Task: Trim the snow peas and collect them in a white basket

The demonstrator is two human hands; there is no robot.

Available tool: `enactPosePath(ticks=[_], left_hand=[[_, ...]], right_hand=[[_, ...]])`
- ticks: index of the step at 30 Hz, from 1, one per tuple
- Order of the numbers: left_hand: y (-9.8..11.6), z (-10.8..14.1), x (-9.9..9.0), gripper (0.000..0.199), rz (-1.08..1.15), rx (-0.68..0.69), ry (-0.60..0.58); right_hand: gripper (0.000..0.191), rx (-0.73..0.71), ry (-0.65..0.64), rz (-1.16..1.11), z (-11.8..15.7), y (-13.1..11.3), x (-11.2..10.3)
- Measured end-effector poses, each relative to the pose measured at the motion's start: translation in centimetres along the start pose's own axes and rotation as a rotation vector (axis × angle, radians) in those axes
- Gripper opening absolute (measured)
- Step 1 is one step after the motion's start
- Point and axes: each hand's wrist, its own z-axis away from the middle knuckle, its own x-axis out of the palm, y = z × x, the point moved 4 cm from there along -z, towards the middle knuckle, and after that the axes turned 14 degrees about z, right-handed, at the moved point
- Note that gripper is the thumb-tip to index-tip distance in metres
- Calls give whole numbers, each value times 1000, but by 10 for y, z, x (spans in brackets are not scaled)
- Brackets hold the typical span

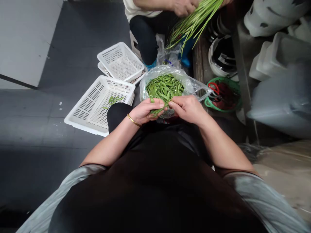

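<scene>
My left hand (148,110), with a gold bracelet on its wrist, is closed around a few green pea pods (156,111). At the tip of one of these pods, my right hand (186,108) pinches with thumb and forefinger. Both hands are over the near edge of a clear plastic bag (190,84), which is open and full of pea pods (165,85). To the left, a white slotted basket (85,97) holds a small number of green pods (115,99). Part of the bag's near side is hidden behind my hands.
Another white basket (126,63) stands beyond the first. Across from me, a person's hand (184,7) holds long green stems (194,24). On the right are a green basket (222,108) with red-handled scissors (213,87), a grey bin (282,100) and white containers (267,58).
</scene>
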Motion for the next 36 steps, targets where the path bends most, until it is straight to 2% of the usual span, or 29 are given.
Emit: enactPosePath(ticks=[3,6,8,10,12,16,20,22,25,28,30,33,36], left_hand=[[-4,-6,5,22,108,36,13],[-4,-7,5,26,160,98,5],[1,-1,-1,26,127,182,27],[8,10,-9,24,29,287,84],[14,24,-14,21,-136,383,150],[21,50,-3,14,-485,541,195],[25,63,20,12,-676,629,117],[28,68,24,13,-732,655,77],[30,71,16,15,-713,703,74],[26,71,0,18,-602,761,138],[21,71,-4,18,-543,768,163],[15,75,10,17,-544,746,133],[13,87,41,12,-706,741,17]], right_hand=[[33,115,134,235,-3,-7,4],[32,74,115,247,-1,-10,8],[31,-39,0,161,5,-7,9],[24,-151,-173,32,17,-3,8],[25,-157,-265,-93,28,2,4],[34,49,-141,-277,33,-2,-6],[36,-8,-73,-208,23,-36,-13],[36,-31,-58,-196,21,-49,-17],[32,-2,-119,-358,27,-55,-21],[28,46,-204,-547,39,-53,-21],[26,59,-240,-616,46,-53,-19],[24,75,-233,-683,54,-58,-15],[22,94,-159,-865,61,-66,-11]])
